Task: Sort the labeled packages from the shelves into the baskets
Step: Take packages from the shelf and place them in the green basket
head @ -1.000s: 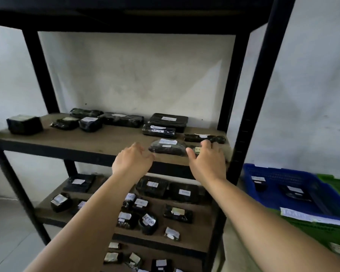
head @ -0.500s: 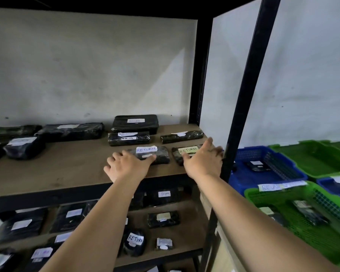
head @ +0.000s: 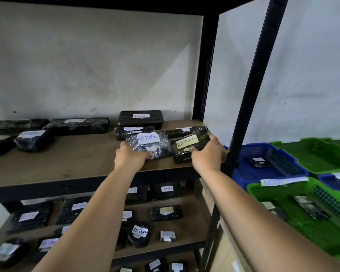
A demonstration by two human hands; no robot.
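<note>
Both hands now gripping RETURN packages: left hand [head: 130, 158] white-labelled package [head: 148, 144], right hand [head: 206, 156] yellow-labelled package [head: 187, 147].

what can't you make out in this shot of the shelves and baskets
Head view, the only one:
- Green basket's paper label: only "RETURN" reads, the rest is blurred.
- Lower-shelf package labels: mostly too small or blurred.
- Left hand's fingertips: hidden under the white-labelled RETURN package.
- Right hand's palm side: hidden behind its back, on the yellow-labelled RETURN package.
- Far green basket: cut off by the right edge.
</note>
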